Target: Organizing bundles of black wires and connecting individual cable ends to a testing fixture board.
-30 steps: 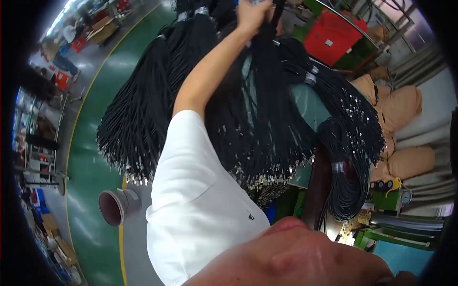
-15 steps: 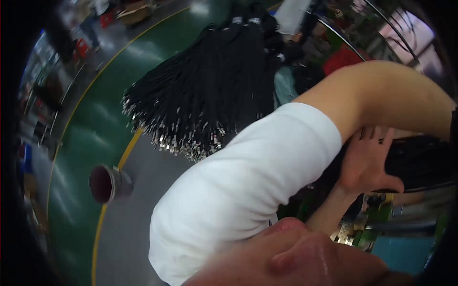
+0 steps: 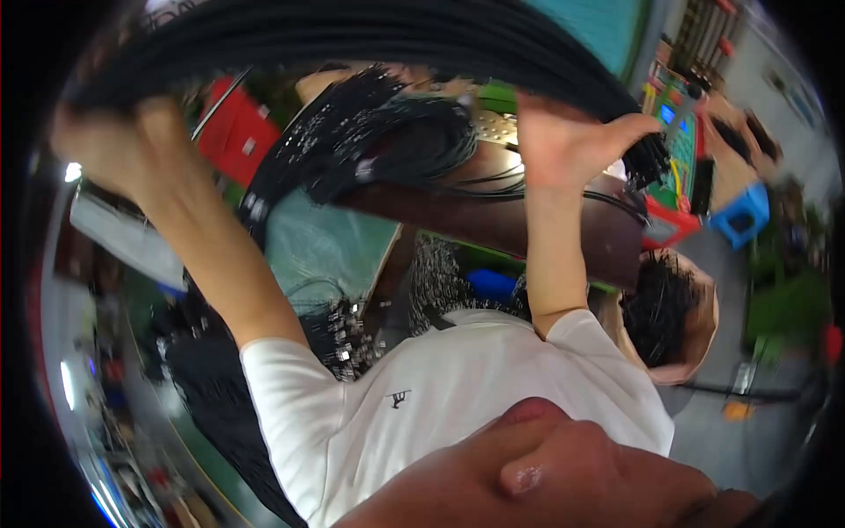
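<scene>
Across the top of the view, a thick bundle of black cables [image 3: 352, 35] arches from one raised hand to the other, well above the table. Below it, to the left of the person, a dark mass of similar cables [image 3: 216, 387] hangs beside the white sleeve. Between the forearms runs a brown tabletop [image 3: 581, 238], and next to it lies a teal sheet [image 3: 330, 251]. A coil of black cables [image 3: 458, 141] rests on the brown surface. Beyond the right sleeve stands a tan sack [image 3: 704, 326] with black cables inside. Past the left forearm is a red bin [image 3: 233, 141]. The left hand [image 3: 110, 150] is at the bundle's left end, too blurred to tell whether it is clenched. The right hand [image 3: 572, 145] is palm up, thumb spread, the bundle crossing its hidden fingers. Smaller, a blue stool [image 3: 744, 214] stands farther right.
</scene>
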A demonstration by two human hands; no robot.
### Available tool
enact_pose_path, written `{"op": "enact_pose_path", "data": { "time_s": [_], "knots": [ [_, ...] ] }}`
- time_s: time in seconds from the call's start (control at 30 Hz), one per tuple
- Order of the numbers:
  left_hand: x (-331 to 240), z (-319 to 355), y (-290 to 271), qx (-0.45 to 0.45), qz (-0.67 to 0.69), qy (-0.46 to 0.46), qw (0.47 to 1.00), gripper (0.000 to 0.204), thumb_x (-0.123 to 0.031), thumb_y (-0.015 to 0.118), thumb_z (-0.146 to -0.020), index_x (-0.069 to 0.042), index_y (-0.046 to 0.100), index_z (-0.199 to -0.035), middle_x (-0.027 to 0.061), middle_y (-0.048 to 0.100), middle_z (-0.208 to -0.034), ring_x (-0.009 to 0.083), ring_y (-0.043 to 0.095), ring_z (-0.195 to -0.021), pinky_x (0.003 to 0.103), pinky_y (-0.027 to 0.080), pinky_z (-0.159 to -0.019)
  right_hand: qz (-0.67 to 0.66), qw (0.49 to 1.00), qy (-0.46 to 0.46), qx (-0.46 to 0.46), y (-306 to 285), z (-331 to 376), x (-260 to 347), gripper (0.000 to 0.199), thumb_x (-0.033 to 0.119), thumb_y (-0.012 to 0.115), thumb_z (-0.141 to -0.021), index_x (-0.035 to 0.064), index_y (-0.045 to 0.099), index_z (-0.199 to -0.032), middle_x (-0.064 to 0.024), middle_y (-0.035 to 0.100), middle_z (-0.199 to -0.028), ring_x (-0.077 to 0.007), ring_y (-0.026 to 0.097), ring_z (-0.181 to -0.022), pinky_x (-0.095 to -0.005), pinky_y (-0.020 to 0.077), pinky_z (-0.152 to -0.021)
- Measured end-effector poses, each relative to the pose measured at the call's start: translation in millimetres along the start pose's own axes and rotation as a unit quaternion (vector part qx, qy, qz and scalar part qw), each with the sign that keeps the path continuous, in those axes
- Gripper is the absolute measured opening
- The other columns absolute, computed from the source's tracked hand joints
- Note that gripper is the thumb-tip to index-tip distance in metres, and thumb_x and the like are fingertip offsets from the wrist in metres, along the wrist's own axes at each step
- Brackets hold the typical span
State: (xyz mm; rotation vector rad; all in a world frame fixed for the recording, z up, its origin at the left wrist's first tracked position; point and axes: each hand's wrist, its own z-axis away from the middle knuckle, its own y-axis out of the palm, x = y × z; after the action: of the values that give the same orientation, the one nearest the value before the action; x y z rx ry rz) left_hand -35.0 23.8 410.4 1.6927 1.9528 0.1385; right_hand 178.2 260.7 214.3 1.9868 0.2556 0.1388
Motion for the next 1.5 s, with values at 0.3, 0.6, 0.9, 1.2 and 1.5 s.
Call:
{"op": "enact_pose_path", "data": {
  "time_s": [0.3, 0.6, 0.9, 1.2, 1.5],
  "knots": [
    [137.6, 255.6, -149.4, 0.063, -0.391, -0.688, 0.608, 0.067, -0.057, 0.040, -0.096, 0.004, 0.059, -0.116, 0.0135, 0.069, -0.080, 0.0192, 0.064, -0.058, 0.028, 0.052, -0.057, 0.164, 0.984, -0.064, 0.000, -38.1, 12.2, -2.3, 0.036, 0.002, 0.061, -0.084, 0.0044, 0.049, -0.117, -0.0063, 0.058, -0.096, -0.0207, 0.056, -0.091, -0.0364, 0.0458, -0.086],
    [171.5, 148.8, -12.1, 0.269, -0.383, -0.159, 0.869, 0.121, -0.057, 0.079, -0.066, -0.008, 0.009, -0.152, 0.0172, 0.020, -0.156, 0.0314, 0.019, -0.144, 0.046, 0.022, -0.113, 0.505, 0.842, 0.090, 0.171, -15.1, 1.2, -69.1, 0.035, 0.005, 0.071, -0.081, 0.0000, 0.053, -0.111, -0.0039, 0.058, -0.096, -0.0105, 0.055, -0.087, -0.0256, 0.0458, -0.078],
    [202.0, 134.2, -40.2, 0.193, -0.254, -0.221, 0.922, 0.118, -0.009, 0.080, -0.065, 0.003, -0.001, -0.149, 0.0227, 0.050, -0.135, 0.0239, 0.051, -0.122, 0.031, 0.038, -0.103, 0.687, 0.603, 0.061, 0.402, 23.8, -17.5, -89.2, 0.070, 0.041, 0.068, -0.086, -0.0065, 0.045, -0.132, -0.0244, 0.054, -0.128, -0.0319, 0.048, -0.125, -0.0387, 0.0344, -0.106],
    [249.5, 166.7, -54.0, 0.058, -0.138, -0.193, 0.970, 0.052, -0.002, 0.069, -0.076, -0.001, 0.048, -0.124, 0.0077, 0.060, -0.108, 0.0160, 0.058, -0.097, 0.030, 0.049, -0.083, 0.832, 0.315, 0.039, 0.455, 18.0, -46.9, -78.3, 0.075, 0.049, 0.067, -0.083, -0.0010, 0.046, -0.133, -0.0234, 0.056, -0.124, -0.0340, 0.049, -0.124, -0.0362, 0.0397, -0.101],
    [246.1, 191.7, -35.1, 0.073, -0.037, -0.359, 0.930, 0.035, -0.002, 0.069, -0.067, 0.001, 0.059, -0.101, 0.0038, 0.061, -0.083, 0.0140, 0.058, -0.076, 0.029, 0.048, -0.070, 0.691, 0.482, -0.303, 0.445, 27.2, -73.7, -96.6, 0.078, 0.062, 0.035, -0.094, 0.0100, 0.024, -0.150, -0.0269, 0.008, -0.155, -0.0424, 0.008, -0.144, -0.0615, 0.0024, -0.110]
  ]
}}
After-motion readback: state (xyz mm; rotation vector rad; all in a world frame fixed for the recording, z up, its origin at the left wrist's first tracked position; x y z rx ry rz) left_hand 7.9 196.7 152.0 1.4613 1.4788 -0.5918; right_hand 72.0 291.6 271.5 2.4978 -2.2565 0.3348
